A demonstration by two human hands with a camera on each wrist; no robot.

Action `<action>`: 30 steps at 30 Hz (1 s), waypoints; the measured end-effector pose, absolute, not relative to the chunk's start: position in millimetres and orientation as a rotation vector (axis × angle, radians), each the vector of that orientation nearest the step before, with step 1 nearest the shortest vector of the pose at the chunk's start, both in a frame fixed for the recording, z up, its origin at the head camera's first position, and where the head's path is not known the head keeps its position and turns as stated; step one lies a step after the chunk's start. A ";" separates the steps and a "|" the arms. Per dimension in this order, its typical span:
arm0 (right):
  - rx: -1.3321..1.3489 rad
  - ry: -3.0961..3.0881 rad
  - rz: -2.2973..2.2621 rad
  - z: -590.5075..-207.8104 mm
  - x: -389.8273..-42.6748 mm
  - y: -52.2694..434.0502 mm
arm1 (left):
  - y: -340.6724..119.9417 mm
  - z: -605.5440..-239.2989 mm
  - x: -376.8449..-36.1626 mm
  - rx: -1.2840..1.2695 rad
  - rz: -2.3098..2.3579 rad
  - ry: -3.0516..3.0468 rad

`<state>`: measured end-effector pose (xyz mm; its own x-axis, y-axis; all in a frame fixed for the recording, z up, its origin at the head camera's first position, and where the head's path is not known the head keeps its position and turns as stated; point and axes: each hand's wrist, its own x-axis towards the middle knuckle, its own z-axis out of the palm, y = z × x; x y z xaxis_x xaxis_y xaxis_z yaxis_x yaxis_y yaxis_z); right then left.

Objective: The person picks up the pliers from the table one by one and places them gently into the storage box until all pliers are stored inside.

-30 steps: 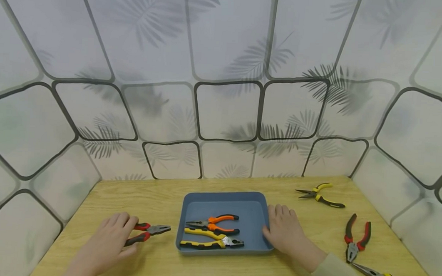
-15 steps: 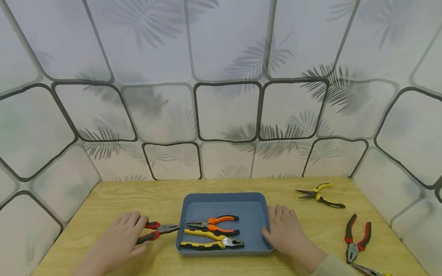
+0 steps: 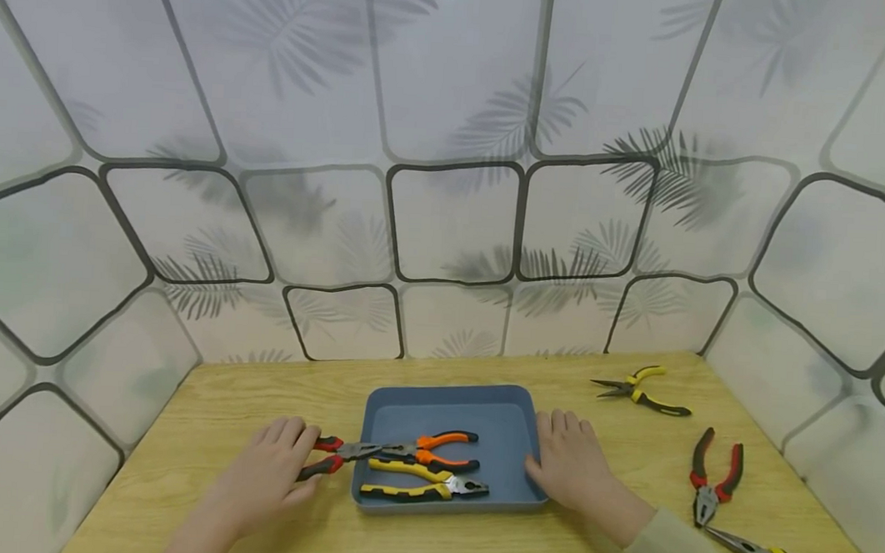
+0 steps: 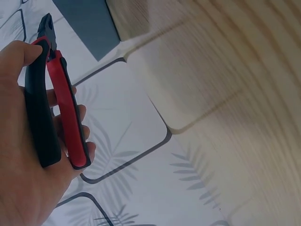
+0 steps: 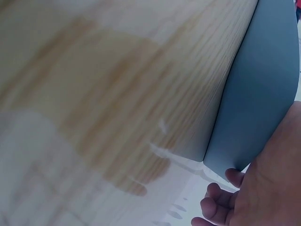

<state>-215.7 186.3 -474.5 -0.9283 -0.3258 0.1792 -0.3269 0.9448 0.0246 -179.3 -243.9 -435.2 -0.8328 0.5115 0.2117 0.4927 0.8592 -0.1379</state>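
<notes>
Head view: left hand (image 3: 270,472) grips red-black pliers (image 3: 335,457) at blue tray (image 3: 510,414) left rim, right hand (image 3: 568,463) flat steadying it; release inside next.

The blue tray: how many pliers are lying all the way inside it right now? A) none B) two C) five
B: the blue tray holds the orange pliers and the yellow pliers, while the left hand grips the red pliers with the tip just over the tray's left rim.

Head overlooks tray (image 3: 450,410) (wrists close).
</notes>
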 end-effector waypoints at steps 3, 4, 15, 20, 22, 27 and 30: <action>0.498 -2.913 0.009 -474.4 -215.5 186.3 | -241.7 -435.3 -181.6 -0.775 0.112 -2.795; 0.500 -2.910 0.006 -474.5 -215.4 186.4 | -240.9 -435.1 -182.4 -0.775 0.110 -2.796; 0.495 -2.942 0.021 -472.2 -215.4 185.6 | -232.1 -432.5 -190.9 -0.804 0.065 -2.829; 0.486 -2.956 0.028 -472.1 -216.1 185.7 | -227.5 -431.4 -193.3 -0.815 0.061 -2.843; 0.485 -2.957 0.030 -471.7 -215.8 185.7 | -225.7 -431.5 -194.3 -0.816 0.072 -2.839; 0.482 -2.954 0.029 -470.5 -214.7 185.2 | -222.1 -433.5 -197.4 -0.822 0.088 -2.809; 0.479 -2.950 0.024 -471.5 -214.9 185.0 | -220.1 -434.4 -199.4 -0.838 0.090 -2.794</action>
<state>-214.9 185.0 -471.5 -0.9372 -0.3136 0.1529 -0.3160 0.9487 0.0083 -199.4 -220.1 -434.4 -0.8123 0.5497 0.1948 0.5361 0.8353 -0.1218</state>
